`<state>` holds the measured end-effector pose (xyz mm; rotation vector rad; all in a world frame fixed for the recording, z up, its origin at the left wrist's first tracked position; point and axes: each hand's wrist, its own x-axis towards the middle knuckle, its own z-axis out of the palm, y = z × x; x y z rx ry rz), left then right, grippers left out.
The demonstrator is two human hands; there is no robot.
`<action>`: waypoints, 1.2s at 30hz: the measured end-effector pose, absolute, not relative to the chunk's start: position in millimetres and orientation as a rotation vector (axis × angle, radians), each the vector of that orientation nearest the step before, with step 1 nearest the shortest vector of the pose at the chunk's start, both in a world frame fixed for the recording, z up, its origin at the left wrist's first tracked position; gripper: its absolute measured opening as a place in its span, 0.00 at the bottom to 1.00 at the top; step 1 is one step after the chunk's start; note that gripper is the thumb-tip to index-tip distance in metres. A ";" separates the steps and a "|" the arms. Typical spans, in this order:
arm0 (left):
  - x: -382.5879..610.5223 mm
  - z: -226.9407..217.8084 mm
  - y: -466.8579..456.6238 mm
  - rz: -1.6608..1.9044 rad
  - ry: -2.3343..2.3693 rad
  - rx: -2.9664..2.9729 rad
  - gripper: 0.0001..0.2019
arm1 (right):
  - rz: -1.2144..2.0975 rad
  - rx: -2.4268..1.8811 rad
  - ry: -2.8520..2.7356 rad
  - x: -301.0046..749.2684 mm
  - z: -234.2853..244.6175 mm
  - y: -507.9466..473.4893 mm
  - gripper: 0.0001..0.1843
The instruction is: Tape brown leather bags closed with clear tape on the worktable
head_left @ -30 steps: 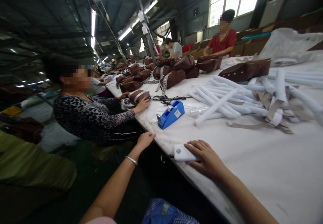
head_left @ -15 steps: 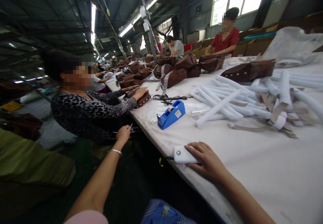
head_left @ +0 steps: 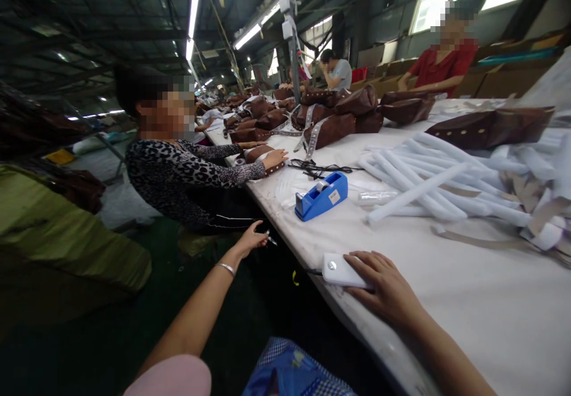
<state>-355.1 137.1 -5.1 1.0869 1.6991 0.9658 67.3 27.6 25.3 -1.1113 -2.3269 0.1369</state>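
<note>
My left hand [head_left: 250, 239] hangs beside the table edge, over the dark gap. Its fingers pinch a small shiny metal piece [head_left: 270, 238] whose kind is too small to make out. On the table, my right hand [head_left: 379, 280] is laid over a white box-shaped device [head_left: 342, 270], thumb along its near side and fingers across the top. The device has a round silver button, and a black cable leaves its left end. Beyond it stands a blue tape dispenser [head_left: 322, 196]. White foam tubes [head_left: 414, 188] and grey-brown strips [head_left: 484, 240] are heaped to the right.
Brown studded bags [head_left: 332, 129] are piled farther along the white table [head_left: 482, 319]. A co-worker in a leopard-print top [head_left: 173, 167] sits at the left edge, hands on a bag. Another person in red [head_left: 446, 69] is across the table. Green sacking [head_left: 66, 235] stands left.
The view has swung left, so the scene sits farther right. My left hand has moved toward the table edge with the small metal piece. My right hand stays on the white device.
</note>
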 end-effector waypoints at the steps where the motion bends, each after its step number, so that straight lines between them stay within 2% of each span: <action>1: -350.0 -10.4 136.9 0.979 1.676 1.068 0.14 | 0.134 -1.112 -2.331 67.3 25.1 27.8 0.32; 15: -294.1 -55.5 145.5 1.224 1.564 0.982 0.16 | 0.116 -1.118 -2.353 68.7 22.7 29.4 0.32; 26: -306.8 -41.6 139.1 1.172 1.712 1.162 0.12 | 0.101 -1.103 -2.352 68.8 24.2 29.1 0.32; 36: -325.9 -47.3 107.9 1.189 1.925 0.807 0.15 | 0.132 -1.092 -2.351 67.8 26.6 29.7 0.32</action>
